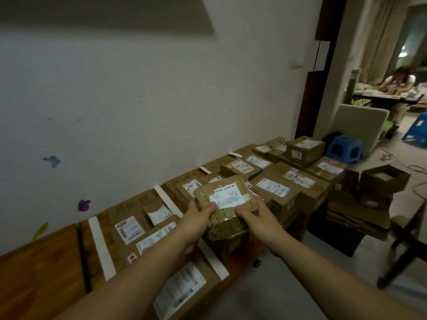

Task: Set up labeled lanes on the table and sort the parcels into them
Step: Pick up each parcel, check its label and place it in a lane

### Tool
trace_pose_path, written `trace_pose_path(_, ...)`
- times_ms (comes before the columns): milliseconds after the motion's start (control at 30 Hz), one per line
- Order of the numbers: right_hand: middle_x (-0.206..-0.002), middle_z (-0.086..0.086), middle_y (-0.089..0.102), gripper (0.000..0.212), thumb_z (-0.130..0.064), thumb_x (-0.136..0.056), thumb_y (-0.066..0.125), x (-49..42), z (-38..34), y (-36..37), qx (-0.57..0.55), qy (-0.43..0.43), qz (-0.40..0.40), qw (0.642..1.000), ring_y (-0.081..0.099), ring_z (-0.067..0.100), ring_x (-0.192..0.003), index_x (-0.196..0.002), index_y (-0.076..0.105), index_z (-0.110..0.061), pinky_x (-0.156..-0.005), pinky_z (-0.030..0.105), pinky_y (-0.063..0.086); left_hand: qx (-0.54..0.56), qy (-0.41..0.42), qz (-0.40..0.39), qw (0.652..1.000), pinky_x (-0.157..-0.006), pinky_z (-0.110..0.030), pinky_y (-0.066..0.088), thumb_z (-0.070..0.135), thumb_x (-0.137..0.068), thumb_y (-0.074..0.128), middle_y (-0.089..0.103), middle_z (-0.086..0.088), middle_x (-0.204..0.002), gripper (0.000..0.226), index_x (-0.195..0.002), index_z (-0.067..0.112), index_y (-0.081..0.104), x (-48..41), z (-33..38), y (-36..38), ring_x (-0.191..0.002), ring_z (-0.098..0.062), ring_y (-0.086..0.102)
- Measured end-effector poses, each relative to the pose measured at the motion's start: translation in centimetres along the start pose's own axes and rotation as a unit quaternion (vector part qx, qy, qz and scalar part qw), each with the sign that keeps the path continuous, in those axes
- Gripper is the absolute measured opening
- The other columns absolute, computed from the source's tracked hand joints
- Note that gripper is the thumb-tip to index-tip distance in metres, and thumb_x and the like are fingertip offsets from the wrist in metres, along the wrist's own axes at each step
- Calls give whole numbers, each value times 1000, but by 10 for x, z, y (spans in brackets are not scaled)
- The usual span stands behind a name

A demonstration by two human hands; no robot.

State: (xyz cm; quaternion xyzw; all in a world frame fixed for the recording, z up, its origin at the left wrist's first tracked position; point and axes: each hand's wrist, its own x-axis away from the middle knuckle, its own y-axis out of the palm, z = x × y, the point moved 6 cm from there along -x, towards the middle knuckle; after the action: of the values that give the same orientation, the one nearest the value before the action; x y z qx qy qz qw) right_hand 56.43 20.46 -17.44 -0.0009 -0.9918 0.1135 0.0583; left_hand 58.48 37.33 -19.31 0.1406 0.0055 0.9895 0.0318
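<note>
Over the front edge of the desk, I've got one parcel held up in the air, clear of the stacks behind it. My left hand grips its left end and my right hand its right end. Both sets of fingers are grasping it, thumbs pressed on the top face, the rest curled underneath where I can't see them.

It's a brown carton wound in glossy tape, a bit crumpled at the corners. I'd judge it stiff enough to hold its shape and no great weight. The tape looks slick, though, so the two ends are the place to hold, thumbs off the white shipping label.

Now the count: one parcel in hand, two hands on it. I make out four white tape strips marking lanes across the desk, with handwriting on brown card at the wall end. The nearest filled lane shows four labels. Further lanes are packed with overlapping cartons, too blurred for a firm tally.
</note>
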Motion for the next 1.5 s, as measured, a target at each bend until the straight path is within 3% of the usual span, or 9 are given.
trace_pose_path(233, -138, -4, 48, 61, -52, -86, 59, -106, -18, -10, 90, -12, 0, 996, 51, 18, -121, -140, 39, -32, -102, 43, 44, -25, 29, -18, 999, -102, -45, 46, 48, -82, 63, 53, -1, -134, 61, -136, 36, 38, -99, 26, 3, -115, -22, 57)
trace_pose_path(400, -103, -16, 59, 26, -37, -96, 52, -173, -26, -11, 98, -18, 0, 995, 56, -1, -89, -120, 48, -30, -73, 17, 46, 3, 36, -2, 999, -91, -40, 53, 31, -83, 70, 54, 1, -131, 65, -137, 36, 34, -153, 43, 0, -109, -19, 60)
trace_pose_path(600, -129, 0, 55, 49, -38, -94, 55, -251, -29, 5, 134, -23, -62, 989, 55, 19, -115, -138, 39, -23, -99, 41, 47, -27, 44, 58, 997, -87, -37, 55, 17, -82, 72, 47, -3, -141, 89, -148, 30, 14, -208, 54, -19, -110, -18, 56)
trace_pose_path(900, -142, 1, 44, 96, -61, -60, 72, -383, 19, 18, 267, -56, -204, 940, 48, 20, -125, -141, 32, -29, -105, 42, 43, -95, -11, 118, 988, -90, -28, 53, 26, -83, 70, 56, 3, -129, 60, -136, 28, 42, -292, 34, -23, -109, -13, 57)
trace_pose_path(1000, -123, -10, 53, 59, -37, -78, 75, -397, 30, 15, 278, -52, -243, 928, 51, 1, -97, -126, 42, -29, -82, 18, 49, -114, -55, 133, 983, -88, -31, 55, 20, -87, 66, 61, 6, -120, 48, -130, 28, 46, -306, 18, -18, -102, -9, 59)
trace_pose_path(1100, -99, -24, 43, 51, -23, -85, 70, -407, 41, 14, 282, -68, -283, 914, 43, -7, -82, -120, 34, -33, -55, 3, 40, -126, -86, 162, 975, -86, -30, 55, 17, -90, 62, 58, 6, -127, 53, -135, 33, 38, -313, 6, -11, -105, -12, 60)
trace_pose_path(1233, -122, -16, 55, 62, -18, -82, 72, -419, 62, 18, 226, -72, -308, 921, 54, 8, -118, -134, 39, -27, -70, 7, 47, -124, -100, 193, 968, -91, -35, 54, 15, -89, 63, 53, 3, -134, 61, -138, 33, 32, -317, -4, -4, -117, -18, 55)
trace_pose_path(1367, -132, -12, 55, 64, -20, -83, 70, -429, 77, 22, 213, -48, -325, 920, 51, 10, -125, -136, 36, -31, -100, 34, 47, -160, -112, 182, 964, -101, -42, 47, 13, -85, 67, 52, 8, -130, 66, -138, 33, 34, -323, -7, -1, -124, -19, 49)
trace_pose_path(1500, -135, -13, 53, 64, -22, -86, 67, -440, 88, 25, 223, -49, -331, 916, 49, 9, -127, -140, 33, -31, -101, 32, 45, -186, -108, 173, 961, -102, -32, 41, 13, -87, 64, 49, 12, -128, 63, -139, 32, 34, -333, -5, 0, -128, -18, 44)
